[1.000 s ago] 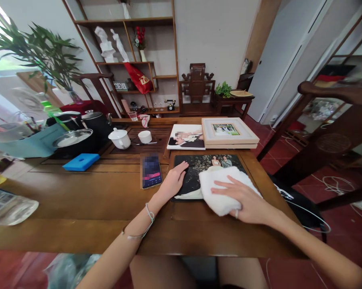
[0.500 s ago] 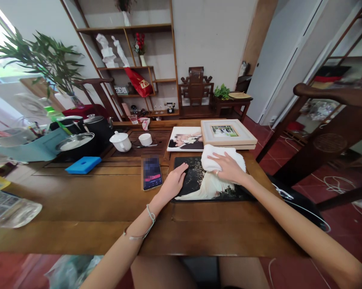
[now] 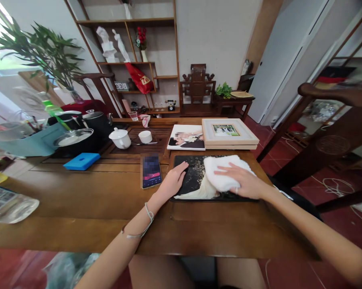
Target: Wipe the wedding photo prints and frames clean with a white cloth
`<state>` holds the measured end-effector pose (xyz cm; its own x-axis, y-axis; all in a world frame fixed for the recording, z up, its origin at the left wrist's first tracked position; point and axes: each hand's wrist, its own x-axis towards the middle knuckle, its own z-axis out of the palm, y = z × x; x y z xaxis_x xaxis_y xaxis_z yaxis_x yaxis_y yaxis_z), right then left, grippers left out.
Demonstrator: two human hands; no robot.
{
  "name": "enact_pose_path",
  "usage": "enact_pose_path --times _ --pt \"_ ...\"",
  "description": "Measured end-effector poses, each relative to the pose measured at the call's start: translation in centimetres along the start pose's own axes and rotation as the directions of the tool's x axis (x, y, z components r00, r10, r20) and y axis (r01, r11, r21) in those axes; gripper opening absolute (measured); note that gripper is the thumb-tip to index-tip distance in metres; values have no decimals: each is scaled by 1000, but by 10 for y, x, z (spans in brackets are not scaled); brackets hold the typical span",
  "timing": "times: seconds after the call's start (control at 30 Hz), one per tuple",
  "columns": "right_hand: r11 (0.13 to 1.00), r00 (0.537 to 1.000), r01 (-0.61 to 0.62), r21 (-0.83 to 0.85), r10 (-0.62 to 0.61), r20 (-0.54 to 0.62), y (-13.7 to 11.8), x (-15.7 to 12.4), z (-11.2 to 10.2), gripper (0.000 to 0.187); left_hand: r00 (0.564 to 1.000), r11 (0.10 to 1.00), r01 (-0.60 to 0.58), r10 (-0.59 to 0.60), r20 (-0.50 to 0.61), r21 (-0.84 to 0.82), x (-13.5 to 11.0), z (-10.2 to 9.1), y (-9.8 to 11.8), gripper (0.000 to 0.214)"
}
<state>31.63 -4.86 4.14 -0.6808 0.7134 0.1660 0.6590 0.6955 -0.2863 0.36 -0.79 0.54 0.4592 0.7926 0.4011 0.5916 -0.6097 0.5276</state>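
A dark photo panel point(image 3: 193, 176) with a pale gown in it lies flat on the wooden table in front of me. My left hand point(image 3: 176, 178) rests on its left edge, fingers stretched out and holding nothing. On the panel's right part, my right hand point(image 3: 244, 180) grips a folded white towel point(image 3: 218, 172) and presses it down, fingers spread over the cloth. The towel hides much of the picture's right side. Just left of my left hand lies a phone point(image 3: 151, 172) with its screen lit.
Behind the panel lie a white photo print point(image 3: 185, 138) and a stacked pale picture frame point(image 3: 229, 132). A lidded white cup point(image 3: 120, 138), small bowl point(image 3: 145, 137), blue block point(image 3: 82, 161) and clear bottle point(image 3: 12, 204) stand leftward. A wooden chair point(image 3: 328, 140) is at right.
My right hand and the towel have moved toward me and to the right across the panel, baring its upper edge. My left hand stays at the left edge.
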Motion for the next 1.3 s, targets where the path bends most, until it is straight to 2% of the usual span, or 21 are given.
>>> enact_pose_path --times 0.13,0.23,0.33,0.53,0.63,0.73,0.9,1.03,1.17,1.3 --pt "983 984 -166 -73 160 -81 49 25 -4 68 1000 1000 -11 11 -5 0 0 1 -2 39" --pt "979 979 -178 -102 166 -117 55 35 -1 67 1000 1000 -21 22 -10 18 -1 2 -4 39" --pt "987 985 -126 -104 113 -127 35 25 4 68 1000 999 -27 27 -14 25 -1 4 -6 39" --pt "996 997 82 -36 -82 2 -33 -36 8 82 999 999 -34 34 -14 8 0 3 -5 39" --pt "992 990 126 6 -126 70 -40 -50 3 82 999 999 -37 37 13 -2 0 1 -5 40" --pt "997 995 81 20 -82 48 -15 -41 -2 76 998 999 -53 53 27 6 0 0 -4 40" --pt "995 993 -97 -21 95 -72 44 9 -4 66 997 998 -65 64 33 18 0 1 -6 38" --pt "984 982 -167 -59 160 -104 61 39 -5 63 998 998 -57 57 3 31 0 3 -6 37" --pt "992 989 -114 -56 108 -102 41 27 -3 66 999 999 -33 33 2 34 -1 4 -6 36" --pt "1000 998 9 -19 -10 -61 -8 -15 5 77 1000 999 -26 27 -2 29 -1 5 -6 37"
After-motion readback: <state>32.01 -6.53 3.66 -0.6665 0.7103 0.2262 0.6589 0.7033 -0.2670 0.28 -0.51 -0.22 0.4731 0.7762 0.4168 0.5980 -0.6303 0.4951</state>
